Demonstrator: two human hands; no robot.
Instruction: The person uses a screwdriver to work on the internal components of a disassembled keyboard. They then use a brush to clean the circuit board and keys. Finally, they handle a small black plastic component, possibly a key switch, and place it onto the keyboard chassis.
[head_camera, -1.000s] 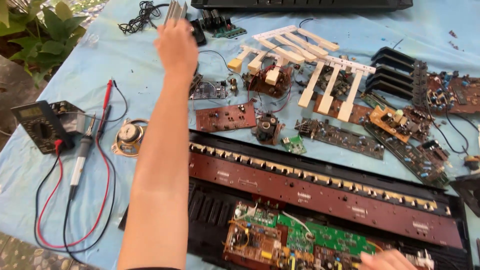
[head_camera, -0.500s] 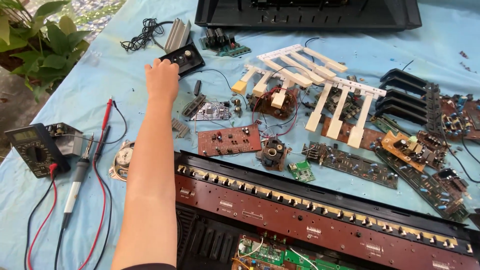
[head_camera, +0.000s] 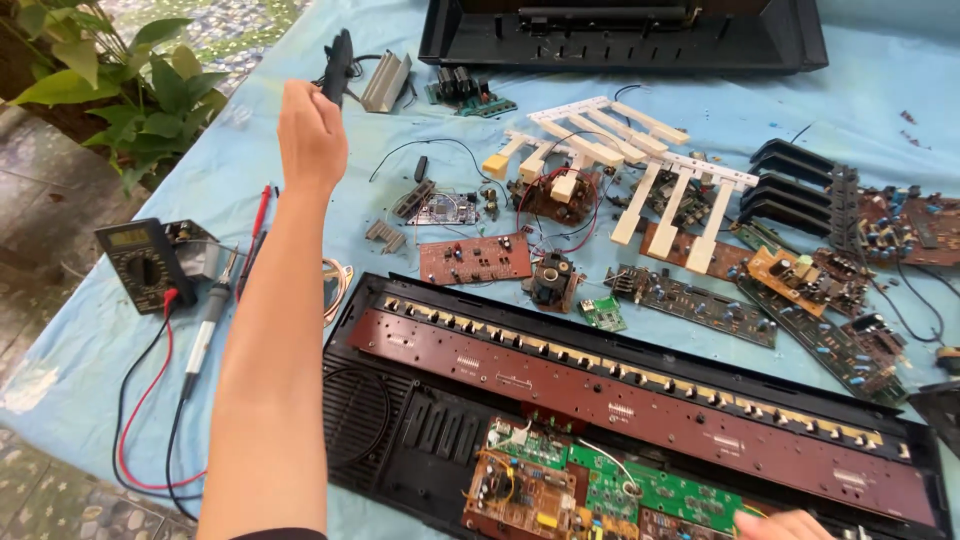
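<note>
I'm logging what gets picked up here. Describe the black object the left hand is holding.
The slim black plastic-looking object is long and narrow, standing nearly upright above the blue cloth-covered table. The raised left hand grips its lower end, so only the upper part shows. Its top looks rounded. What kind of tool it is cannot be told, and nothing else touches it.

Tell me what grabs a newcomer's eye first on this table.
The opened keyboard chassis with its long brown circuit board fills the near edge. Above it the left hand is raised, gripping a black tool. White piano keys and loose circuit boards lie scattered across the blue cloth, with a multimeter at left.
</note>
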